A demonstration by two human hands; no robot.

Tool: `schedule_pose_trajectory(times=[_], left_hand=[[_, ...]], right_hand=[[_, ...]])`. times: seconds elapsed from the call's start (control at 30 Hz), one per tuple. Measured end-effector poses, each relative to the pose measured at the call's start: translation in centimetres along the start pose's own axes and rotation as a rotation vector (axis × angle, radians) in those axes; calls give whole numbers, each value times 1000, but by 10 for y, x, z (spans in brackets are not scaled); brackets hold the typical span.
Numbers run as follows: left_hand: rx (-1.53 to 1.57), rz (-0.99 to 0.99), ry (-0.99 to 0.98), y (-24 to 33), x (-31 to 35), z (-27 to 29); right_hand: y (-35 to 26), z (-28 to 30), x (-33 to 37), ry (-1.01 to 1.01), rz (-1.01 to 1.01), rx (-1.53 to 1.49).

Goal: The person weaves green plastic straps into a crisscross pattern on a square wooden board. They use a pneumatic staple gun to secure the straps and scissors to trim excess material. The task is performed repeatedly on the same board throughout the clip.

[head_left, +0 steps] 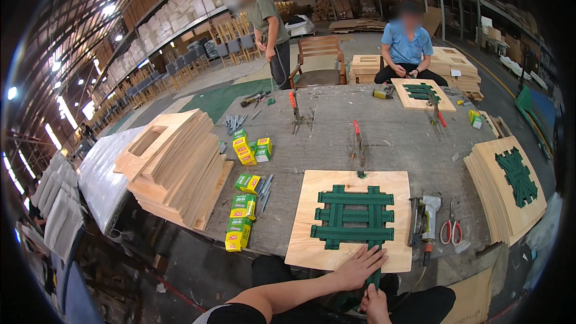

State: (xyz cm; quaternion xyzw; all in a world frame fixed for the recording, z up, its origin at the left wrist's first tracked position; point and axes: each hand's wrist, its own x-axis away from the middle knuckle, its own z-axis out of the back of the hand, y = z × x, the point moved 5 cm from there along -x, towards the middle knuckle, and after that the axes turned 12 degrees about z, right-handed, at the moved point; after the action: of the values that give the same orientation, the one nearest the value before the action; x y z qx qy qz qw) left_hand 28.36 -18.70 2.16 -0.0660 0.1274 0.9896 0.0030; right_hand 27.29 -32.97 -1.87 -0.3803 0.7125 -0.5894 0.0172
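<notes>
A square plywood board (300,216) lies at the near edge of the worktable, with green webbing straps (354,216) woven across its middle. My left hand (360,268) rests flat on the board's near edge, its fingers stretched over one lengthwise strap. Just below the edge, my right hand (376,303) pinches the loose end of that green strap (374,277). To the right of the board lies a staple gun (429,217) with an air hose at its handle. Red-handled scissors (450,232) are beside it.
Stacked plywood frames (174,171) stand left; another stack (507,189) with a webbed board on top stands right. Yellow-green boxes (242,207) and staple strips (265,192) lie left of my board. A red-handled toggle clamp (358,144) stands beyond it. Across the table, one person (408,45) sits and another (270,30) stands.
</notes>
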Motion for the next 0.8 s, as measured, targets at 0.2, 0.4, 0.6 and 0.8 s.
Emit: schedule_pose_trajectory(times=[0.2, 0.4, 0.6, 0.8], left_hand=[[-21, -12, 11, -2, 3, 0], [-17, -2, 25, -2, 4, -1], [3, 55, 65, -5, 7, 0], [-33, 108, 39, -4, 9, 5]], right_hand=[[2, -2, 0, 9, 18, 3], [4, 1, -2, 5, -10, 1], [6, 0, -2, -9, 1, 9], [2, -3, 1, 2, 13, 6]])
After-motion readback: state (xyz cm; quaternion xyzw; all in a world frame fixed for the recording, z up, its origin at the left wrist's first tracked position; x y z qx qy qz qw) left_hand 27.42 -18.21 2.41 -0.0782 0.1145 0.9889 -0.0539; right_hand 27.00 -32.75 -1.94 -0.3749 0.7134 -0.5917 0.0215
